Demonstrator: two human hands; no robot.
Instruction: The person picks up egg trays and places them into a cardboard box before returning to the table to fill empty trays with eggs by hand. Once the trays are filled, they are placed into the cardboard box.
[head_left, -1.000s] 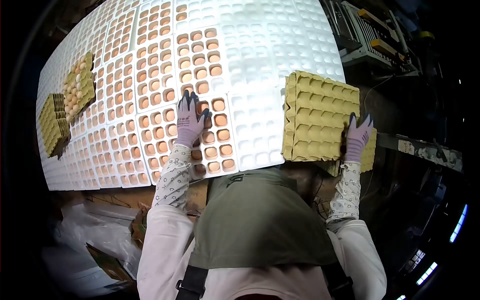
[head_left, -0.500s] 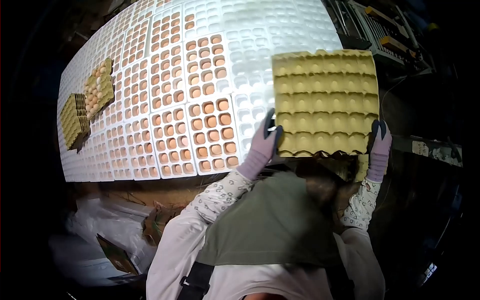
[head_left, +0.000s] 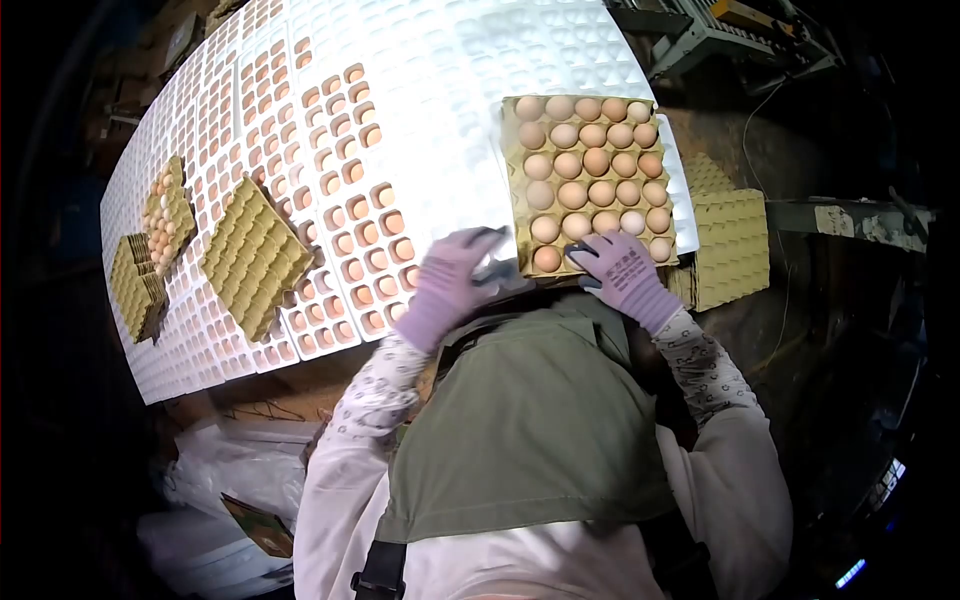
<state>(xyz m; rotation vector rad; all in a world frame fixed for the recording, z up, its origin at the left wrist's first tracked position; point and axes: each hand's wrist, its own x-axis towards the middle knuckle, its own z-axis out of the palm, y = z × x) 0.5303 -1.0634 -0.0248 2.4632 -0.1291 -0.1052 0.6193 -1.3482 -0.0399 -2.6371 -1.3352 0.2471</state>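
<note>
A yellowish pulp egg tray [head_left: 514,180] full of brown eggs [head_left: 596,161] lies over the white moulded trays in front of me. My right hand [head_left: 628,275], in a purple glove with dark fingertips, is at its near edge. Its fingers are apart over the nearest row of eggs, partly covering them. My left hand [head_left: 450,285], gloved alike and slightly blurred, hovers left of the tray with fingers apart and nothing in them. Further left, a bare pulp tray [head_left: 256,258] lies tilted on the egg-filled white trays [head_left: 345,185].
At the far left are a stack of pulp trays [head_left: 137,285] and a pulp tray of eggs [head_left: 165,215]. More pulp trays [head_left: 733,250] stand at my right, near a metal rail [head_left: 850,222]. Plastic wrapping [head_left: 240,480] lies below the table's left side.
The bare pulp tray has gone from both hands to the left, onto the white trays. A tray full of eggs is now before me. My right hand has come inward and my left hand has moved left.
</note>
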